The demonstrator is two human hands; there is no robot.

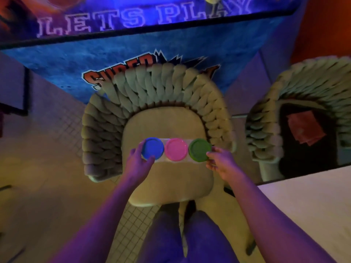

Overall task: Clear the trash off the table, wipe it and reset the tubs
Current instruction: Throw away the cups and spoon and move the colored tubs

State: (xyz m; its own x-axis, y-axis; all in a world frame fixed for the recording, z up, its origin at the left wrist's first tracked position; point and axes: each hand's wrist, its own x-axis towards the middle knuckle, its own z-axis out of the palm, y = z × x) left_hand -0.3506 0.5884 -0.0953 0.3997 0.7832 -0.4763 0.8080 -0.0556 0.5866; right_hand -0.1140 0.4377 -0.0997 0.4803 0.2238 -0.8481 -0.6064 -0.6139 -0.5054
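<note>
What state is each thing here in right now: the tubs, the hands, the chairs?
Blue-lidded tub: lidded, left end of row on chair seat.
Pink-lidded tub: lidded, middle.
Green-lidded tub: lidded, right end.
Left hand: grips blue-lidded tub.
Right hand: grips green-lidded tub.
Woven beige chair: upright.
Second chair: holds red cloth.

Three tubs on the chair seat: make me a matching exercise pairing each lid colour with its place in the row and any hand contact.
Column 1:
1. blue-lidded tub
2. pink-lidded tub
3. green-lidded tub

Column 2:
A. middle of the row, no hand on it
B. right end, held by the right hand
C. left end, held by the left hand

Pairs: 1-C, 2-A, 3-B
</note>
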